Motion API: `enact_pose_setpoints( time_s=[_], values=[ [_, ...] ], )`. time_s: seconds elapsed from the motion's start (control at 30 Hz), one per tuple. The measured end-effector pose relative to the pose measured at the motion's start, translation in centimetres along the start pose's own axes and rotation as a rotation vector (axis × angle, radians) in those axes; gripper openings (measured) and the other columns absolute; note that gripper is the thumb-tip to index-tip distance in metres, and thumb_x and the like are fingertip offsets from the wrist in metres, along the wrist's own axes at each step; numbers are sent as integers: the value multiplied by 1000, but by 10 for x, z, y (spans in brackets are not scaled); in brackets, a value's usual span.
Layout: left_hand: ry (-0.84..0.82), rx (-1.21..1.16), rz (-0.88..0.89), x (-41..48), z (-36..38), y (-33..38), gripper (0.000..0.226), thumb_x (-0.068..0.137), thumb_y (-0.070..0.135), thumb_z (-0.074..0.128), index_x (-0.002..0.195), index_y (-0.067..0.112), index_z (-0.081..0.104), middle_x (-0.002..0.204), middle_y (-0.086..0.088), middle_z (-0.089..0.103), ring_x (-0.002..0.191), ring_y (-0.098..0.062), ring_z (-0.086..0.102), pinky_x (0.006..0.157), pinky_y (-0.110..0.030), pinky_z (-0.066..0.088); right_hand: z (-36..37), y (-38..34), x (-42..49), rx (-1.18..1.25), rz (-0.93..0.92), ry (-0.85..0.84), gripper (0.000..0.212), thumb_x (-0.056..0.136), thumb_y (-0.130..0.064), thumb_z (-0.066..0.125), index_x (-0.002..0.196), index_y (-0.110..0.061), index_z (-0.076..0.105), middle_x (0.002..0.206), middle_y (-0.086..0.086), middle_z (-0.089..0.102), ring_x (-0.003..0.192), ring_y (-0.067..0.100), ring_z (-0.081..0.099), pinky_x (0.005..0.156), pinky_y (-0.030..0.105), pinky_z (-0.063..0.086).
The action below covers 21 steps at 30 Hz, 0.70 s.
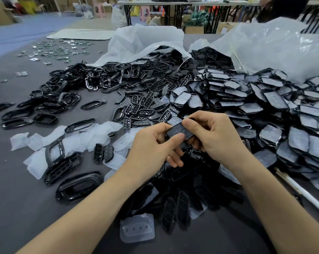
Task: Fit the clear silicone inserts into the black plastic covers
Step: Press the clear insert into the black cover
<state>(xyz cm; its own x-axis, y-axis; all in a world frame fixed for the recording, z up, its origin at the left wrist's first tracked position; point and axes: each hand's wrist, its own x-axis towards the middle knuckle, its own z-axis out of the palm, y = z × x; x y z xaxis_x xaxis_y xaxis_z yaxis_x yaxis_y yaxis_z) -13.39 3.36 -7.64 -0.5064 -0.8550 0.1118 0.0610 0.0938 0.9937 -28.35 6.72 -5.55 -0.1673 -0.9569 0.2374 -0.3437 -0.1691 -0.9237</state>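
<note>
Black plastic cover (180,132), a rounded oblong held above the grey table (17,198). I read its long axis as lying roughly crosswise between the hands, and its broad face, which shows a matte greyish layer, is turned up to the camera. The left hand (151,143) pinches its left end with the thumb on top, and the right hand (215,136) pinches its right end. Left of the cover lie loose clear silicone inserts (72,138), milky and dimpled; beyond it is a heap of slotted black covers (145,107); to its right, overlapping fitted pieces (283,116) spill from a crinkled clear bag (274,43).
</note>
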Motion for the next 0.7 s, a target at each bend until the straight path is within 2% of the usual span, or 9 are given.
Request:
enact_pose_setpoints(
  time_s=[0.13, 0.23, 0.33, 0.4, 0.47, 0.57, 0.7],
  values=[
    [6, -8, 11, 0, 1, 1, 6, 91, 6, 60, 86, 7, 61, 51, -5, 63, 38, -17, 61, 37, -19, 44, -3, -2, -1, 68, 55, -24, 17, 93, -18, 60, 78, -15, 68, 50, 0, 61, 40, 10, 52, 38, 17, 38],
    [57, -12, 50, 1, 0, 0, 7, 91, 6, 60, 84, 8, 61, 51, -6, 63, 40, -18, 62, 37, -19, 45, -4, -3, -1, 301, 153, -88, 27, 96, -23, 53, 79, -8, 68, 60, 6, 62, 49, 14, 55, 43, 19, 42],
    [108, -15, 83, 1, -2, -1, 7, 92, 7, 60, 85, 8, 60, 52, -6, 62, 40, -19, 62, 38, -20, 45, -3, -2, -1, 520, 217, -118, 27, 97, -11, 44, 84, -3, 67, 63, 9, 62, 55, 17, 56, 47, 21, 45],
    [124, -15, 93, 1, -2, -1, 6, 92, 7, 59, 86, 8, 60, 52, -4, 63, 40, -18, 62, 38, -20, 45, -1, -1, -2, 502, 209, -127, 19, 94, -2, 46, 95, 1, 65, 64, 8, 62, 56, 16, 55, 49, 21, 45],
    [132, -19, 107, 1, -1, -2, 6, 92, 6, 59, 87, 9, 60, 52, -3, 63, 40, -18, 62, 38, -20, 45, 3, 0, -3, 391, 157, -121, 15, 89, 3, 55, 98, -3, 65, 68, 7, 63, 58, 13, 55, 51, 19, 45],
    [143, -26, 123, 0, -1, -3, 5, 93, 6, 58, 89, 9, 61, 54, -5, 64, 41, -19, 63, 39, -21, 46, 8, 0, -5, 301, 95, -114, 20, 85, 6, 61, 94, -10, 64, 70, 4, 62, 54, 10, 52, 50, 18, 43],
    [136, -49, 119, 0, 1, -3, 5, 93, 6, 58, 90, 9, 60, 58, -10, 66, 42, -19, 63, 39, -21, 47, 11, 1, -5, 332, 94, -95, 21, 84, 9, 58, 88, -12, 62, 65, 0, 61, 50, 8, 49, 47, 17, 41]
  ],
)
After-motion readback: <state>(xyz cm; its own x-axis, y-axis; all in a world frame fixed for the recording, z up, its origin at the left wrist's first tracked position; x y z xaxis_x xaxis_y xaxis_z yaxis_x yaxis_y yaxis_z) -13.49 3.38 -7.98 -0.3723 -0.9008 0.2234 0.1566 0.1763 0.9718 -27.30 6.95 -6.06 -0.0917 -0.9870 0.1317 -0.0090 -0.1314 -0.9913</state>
